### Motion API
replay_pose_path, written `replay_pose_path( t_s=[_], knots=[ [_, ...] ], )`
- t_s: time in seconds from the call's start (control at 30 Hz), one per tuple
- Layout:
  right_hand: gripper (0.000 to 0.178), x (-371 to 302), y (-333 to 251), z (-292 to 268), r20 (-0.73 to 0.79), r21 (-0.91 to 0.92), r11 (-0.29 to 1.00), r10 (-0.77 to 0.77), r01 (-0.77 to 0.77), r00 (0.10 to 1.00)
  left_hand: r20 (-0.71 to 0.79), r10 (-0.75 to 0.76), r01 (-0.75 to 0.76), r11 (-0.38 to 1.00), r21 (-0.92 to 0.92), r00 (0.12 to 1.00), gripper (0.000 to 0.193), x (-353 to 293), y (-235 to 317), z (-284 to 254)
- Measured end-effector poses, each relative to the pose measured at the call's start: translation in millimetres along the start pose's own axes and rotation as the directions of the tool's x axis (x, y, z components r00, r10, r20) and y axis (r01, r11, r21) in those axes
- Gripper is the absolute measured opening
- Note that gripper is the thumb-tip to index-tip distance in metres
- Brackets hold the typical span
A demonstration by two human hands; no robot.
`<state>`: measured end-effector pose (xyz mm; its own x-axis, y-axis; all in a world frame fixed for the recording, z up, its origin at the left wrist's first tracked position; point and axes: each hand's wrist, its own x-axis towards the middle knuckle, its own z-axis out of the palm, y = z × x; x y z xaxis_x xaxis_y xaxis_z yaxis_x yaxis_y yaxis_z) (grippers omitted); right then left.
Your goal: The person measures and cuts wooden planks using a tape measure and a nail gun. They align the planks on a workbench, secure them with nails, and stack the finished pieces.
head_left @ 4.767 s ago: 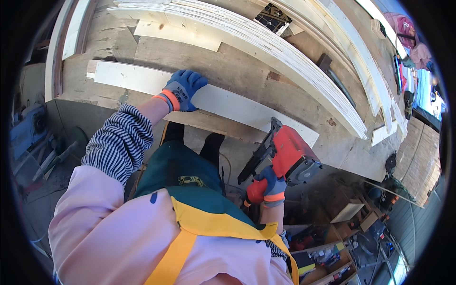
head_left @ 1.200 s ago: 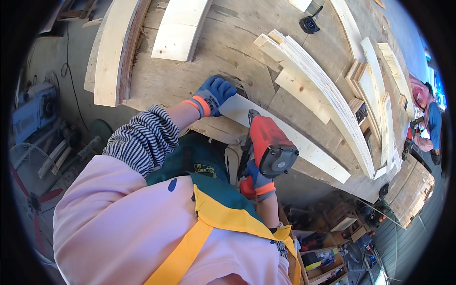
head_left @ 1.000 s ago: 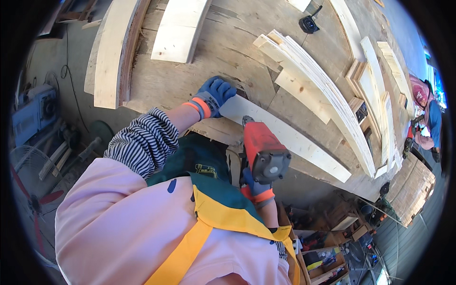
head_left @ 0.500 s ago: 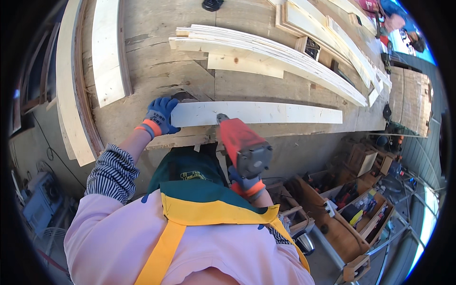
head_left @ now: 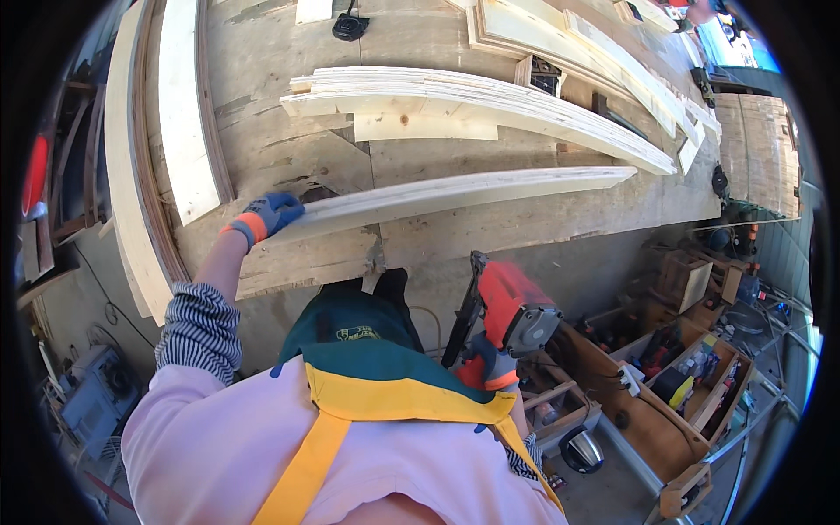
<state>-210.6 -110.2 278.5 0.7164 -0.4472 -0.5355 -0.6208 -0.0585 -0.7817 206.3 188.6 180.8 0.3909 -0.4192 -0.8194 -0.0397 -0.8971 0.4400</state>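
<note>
Pale wood: one long board (head_left: 437,200), tilted over the bench (head_left: 525,224), extending right from my left hand (head_left: 275,215), which pinches its end. Red nail gun (head_left: 512,302), one, handle wrapped by my right hand (head_left: 500,360); I list stacked strips (head_left: 472,107) ahead and right of the left hand.

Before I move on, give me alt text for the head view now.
A gloved left grip holds one end of a pale board at a wooden workbench; the right grip holds a red nail gun clear of the board. Stacked wooden strips lie beyond it.
</note>
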Motion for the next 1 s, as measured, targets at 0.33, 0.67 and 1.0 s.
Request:
replay_pose_path(
  t_s=[0.33,0.67,1.0],
  knots=[
    [0.015,9.4,16.8,1.6,-0.072,-0.046,0.994,0.091,-0.094,0.993,-0.373,0.453,-0.092,0.726,0.682,0.81,0.091,49.6,60.3,78.2],
    [0.023,35.8,-1.9,1.2,0.186,0.144,0.961,0.21,-0.238,0.96,-0.337,0.449,-0.09,0.699,0.71,0.828,0.093,35.3,43.8,98.2],
    [0.016,117.2,-63.1,90.5,0.506,-0.145,0.982,-0.03,0.119,0.862,-0.628,0.425,-0.07,0.859,0.508,0.652,0.097,20.5,-7.0,108.2]
  ],
)
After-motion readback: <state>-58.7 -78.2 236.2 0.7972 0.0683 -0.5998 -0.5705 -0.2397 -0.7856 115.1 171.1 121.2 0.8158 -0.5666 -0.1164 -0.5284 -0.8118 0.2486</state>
